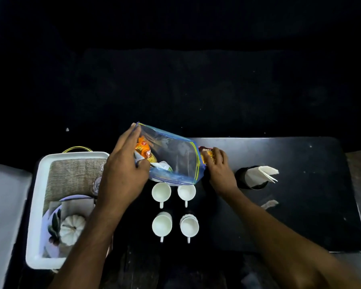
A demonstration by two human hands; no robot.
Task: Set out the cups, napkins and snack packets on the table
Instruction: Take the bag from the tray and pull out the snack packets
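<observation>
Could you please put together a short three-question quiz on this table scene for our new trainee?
1. How many white cups stand on the dark table?
2. True or false: the napkins lie flat inside the white tray.
3. Which hand grips the snack packet at the mouth of the clear zip bag: (a) the left hand, (b) the right hand?

Key:
1. Four, in two rows of two, all upright.
2. False: they stand in a dark holder on the table, right of the cups.
3. (b); the left hand holds the bag's closed end, with more packets inside.
</observation>
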